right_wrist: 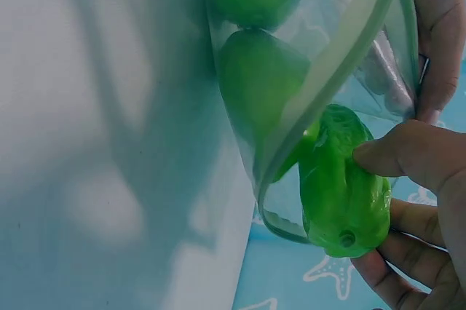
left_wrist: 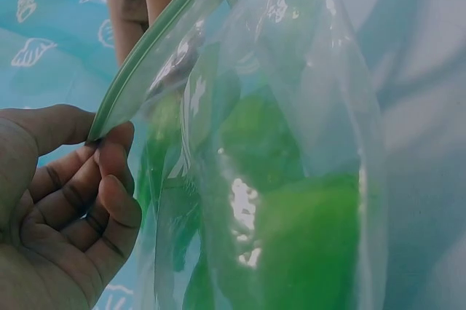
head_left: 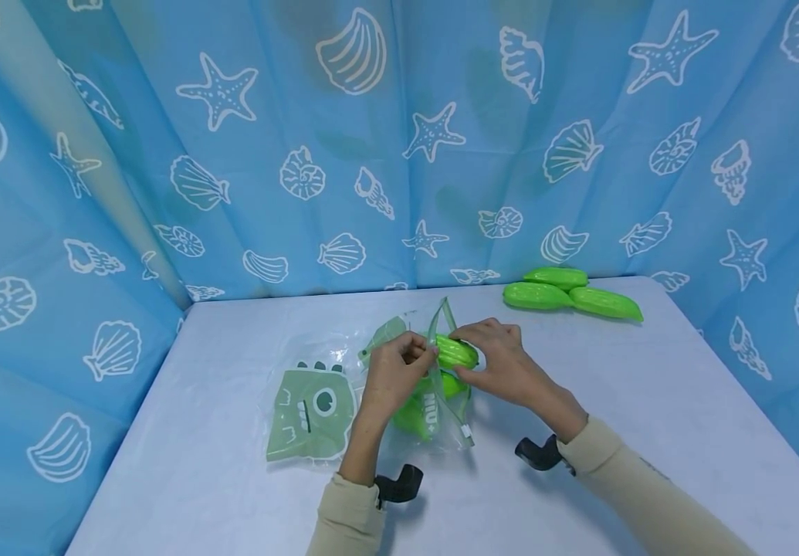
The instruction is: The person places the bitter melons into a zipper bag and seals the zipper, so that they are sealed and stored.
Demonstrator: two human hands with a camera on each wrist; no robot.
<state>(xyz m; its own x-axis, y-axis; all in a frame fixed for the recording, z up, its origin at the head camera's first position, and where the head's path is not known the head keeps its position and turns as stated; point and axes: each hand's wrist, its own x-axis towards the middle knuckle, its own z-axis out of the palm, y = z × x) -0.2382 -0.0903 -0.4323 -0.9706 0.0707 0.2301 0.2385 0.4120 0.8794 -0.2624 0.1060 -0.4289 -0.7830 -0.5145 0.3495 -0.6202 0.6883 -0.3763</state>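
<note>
My left hand (head_left: 394, 377) pinches the green sealing edge (left_wrist: 131, 77) of a clear zip bag (left_wrist: 320, 92) between thumb and finger. The bag's mouth is open toward the right. My right hand (head_left: 503, 364) grips a bright green, ridged cucumber (right_wrist: 344, 186), thumb on one side and fingers on the other. In the head view this cucumber lies partly within the bag's mouth, its blunt end outside. Other green vegetables (right_wrist: 262, 81) show through the plastic, their full shapes blurred. A white slider (head_left: 466, 431) sits at the near end of the seal.
Left of my hands, another clear bag (head_left: 312, 417) with a green cartoon monster print lies flat on the white table (head_left: 191, 463). Three green cucumbers (head_left: 536, 296) lie together at the back right. A blue shell-patterned curtain (head_left: 371, 139) hangs behind the table and at both sides.
</note>
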